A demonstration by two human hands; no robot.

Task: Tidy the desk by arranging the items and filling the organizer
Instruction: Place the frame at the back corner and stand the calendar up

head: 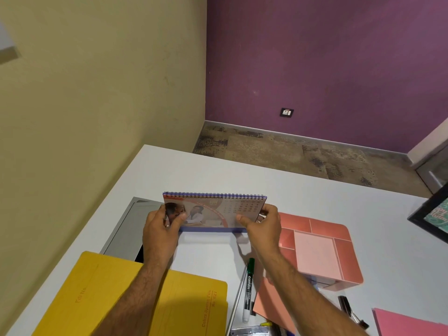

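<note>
A spiral-bound desk calendar (213, 212) stands upright on the white desk (315, 190), near its middle. My left hand (161, 229) grips the calendar's left end, thumb on the front face. Its right end is held by my right hand (263, 226) in the same way. Just to the right stands a pink organizer (339, 234) with several compartments; nothing shows inside them. A green Camlin marker (248, 289) and a thin pen (238, 289) lie in front, between my forearms.
A yellow spring file (101, 294) lies at the near left, over a grey tray (126, 229). Pink paper (269, 304) and a pink folder (409, 323) lie at the near right, with a black pen (349, 309). A black picture frame (431, 214) sits at the right edge.
</note>
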